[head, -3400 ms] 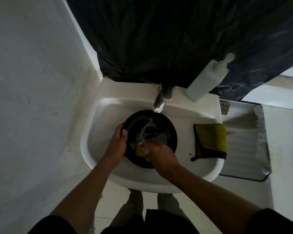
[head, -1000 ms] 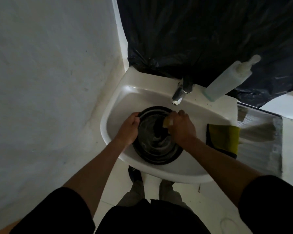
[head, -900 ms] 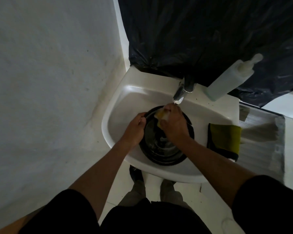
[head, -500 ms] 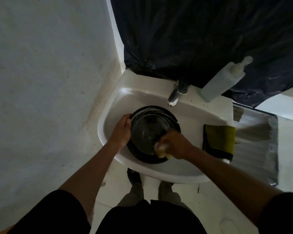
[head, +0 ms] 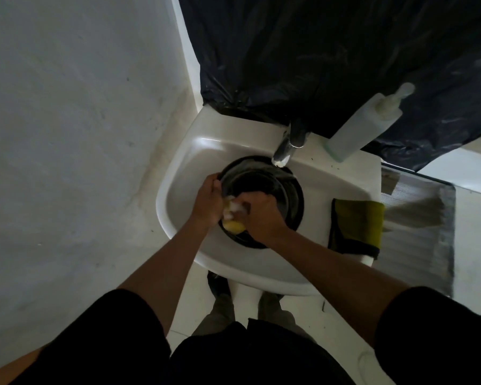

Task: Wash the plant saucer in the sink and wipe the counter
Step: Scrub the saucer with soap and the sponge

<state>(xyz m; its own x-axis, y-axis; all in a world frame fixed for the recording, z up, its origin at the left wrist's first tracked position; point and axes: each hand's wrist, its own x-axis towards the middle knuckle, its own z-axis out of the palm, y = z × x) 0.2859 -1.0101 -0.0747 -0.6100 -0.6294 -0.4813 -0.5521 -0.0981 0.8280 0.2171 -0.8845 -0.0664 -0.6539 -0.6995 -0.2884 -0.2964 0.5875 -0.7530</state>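
Black plant saucer point(head: 292, 195): in white sink point(head: 178, 173), near-left part hidden by both hands. Fingers of left grip point(head: 208, 201) curl over its left rim; right grip point(head: 261, 215) clasps foamy yellow sponge point(head: 233, 225), mostly covered.

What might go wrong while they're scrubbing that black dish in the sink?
1. The sponge in the right hand is foamy, so the saucer, gripped only at its rim by the left hand, may slip and bang against the sink.
2. The cloth lies on the sink's right edge, close to the right forearm; a wide scrubbing stroke might knock it to the floor.
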